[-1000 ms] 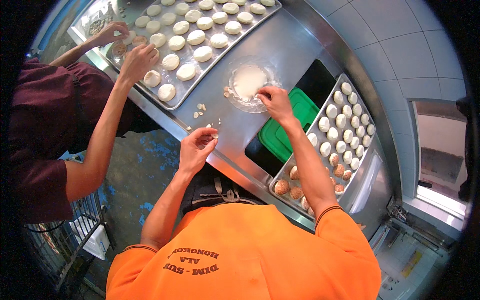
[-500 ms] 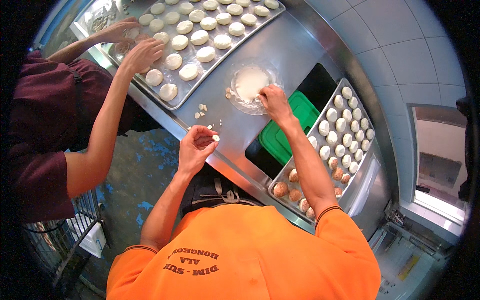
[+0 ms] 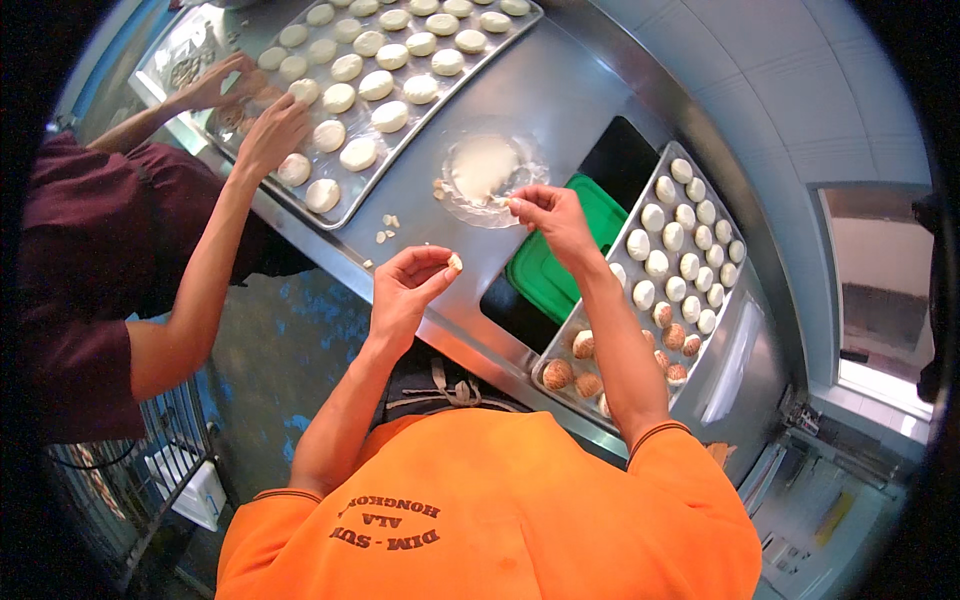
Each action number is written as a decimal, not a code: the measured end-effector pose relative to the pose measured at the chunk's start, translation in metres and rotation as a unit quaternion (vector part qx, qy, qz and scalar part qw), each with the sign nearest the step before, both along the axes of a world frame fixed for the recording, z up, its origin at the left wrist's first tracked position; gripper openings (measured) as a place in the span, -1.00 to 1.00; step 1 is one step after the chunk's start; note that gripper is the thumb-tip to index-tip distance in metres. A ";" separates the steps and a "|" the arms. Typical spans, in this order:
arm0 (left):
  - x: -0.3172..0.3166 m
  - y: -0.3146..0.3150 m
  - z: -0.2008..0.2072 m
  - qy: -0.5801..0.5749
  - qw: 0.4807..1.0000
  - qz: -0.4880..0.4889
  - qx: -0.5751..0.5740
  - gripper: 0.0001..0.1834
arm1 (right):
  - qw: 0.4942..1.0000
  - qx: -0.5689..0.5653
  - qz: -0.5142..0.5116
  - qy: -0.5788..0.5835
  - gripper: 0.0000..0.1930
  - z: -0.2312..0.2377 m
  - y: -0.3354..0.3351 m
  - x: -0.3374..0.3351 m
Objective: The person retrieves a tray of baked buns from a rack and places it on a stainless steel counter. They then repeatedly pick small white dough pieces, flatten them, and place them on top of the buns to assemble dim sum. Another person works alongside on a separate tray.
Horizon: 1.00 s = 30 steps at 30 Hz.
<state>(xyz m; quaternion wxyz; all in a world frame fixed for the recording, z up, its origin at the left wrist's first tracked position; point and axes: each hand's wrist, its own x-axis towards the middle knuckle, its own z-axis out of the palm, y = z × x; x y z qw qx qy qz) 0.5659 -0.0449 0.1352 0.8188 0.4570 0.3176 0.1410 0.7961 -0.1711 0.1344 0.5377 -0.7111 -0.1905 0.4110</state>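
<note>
My left hand (image 3: 404, 295), above the near edge of the steel table, pinches a small pale piece (image 3: 455, 262) between thumb and fingertips. Over the near right rim of a shallow clear bowl (image 3: 527, 168), my right hand (image 3: 556, 222) closes its fingertips on a small whitish bit (image 3: 503, 202); its kind is too small to tell. White paste (image 3: 484, 166) fills the middle of the bowl. Several small pale pieces (image 3: 388, 228) lie loose on the table left of the bowl.
A co-worker's hands (image 3: 272, 135) work at a large tray (image 3: 385, 165) of white dough rounds, back left. At right, a second tray (image 3: 562, 352) holds white rounds, some with brown tops. A green lid (image 3: 540, 282) lies in a dark opening in the table between bowl and tray.
My left hand has moved slightly right with its pale piece, and my right hand has drawn a little back from the paste. The view has shifted slightly. The co-worker's hands have moved a little apart.
</note>
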 end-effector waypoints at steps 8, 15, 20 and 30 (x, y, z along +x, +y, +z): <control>0.043 -0.020 0.038 -0.093 0.991 -0.084 -0.053 -0.73 | 0.974 0.107 -0.071 -0.185 -0.87 0.091 -0.056 -0.070; 0.065 -0.045 0.055 -0.096 0.981 -0.168 -0.026 -0.73 | 0.933 0.054 -0.105 -0.340 -0.92 0.117 -0.089 -0.081; 0.079 -0.066 0.062 -0.109 0.970 -0.215 -0.017 -0.73 | 0.928 0.042 -0.126 -0.349 -0.92 0.114 -0.118 -0.077; 0.107 -0.099 0.053 -0.034 0.953 -0.279 0.116 -0.78 | 0.886 -0.031 -0.139 -0.441 -0.89 0.086 -0.175 -0.064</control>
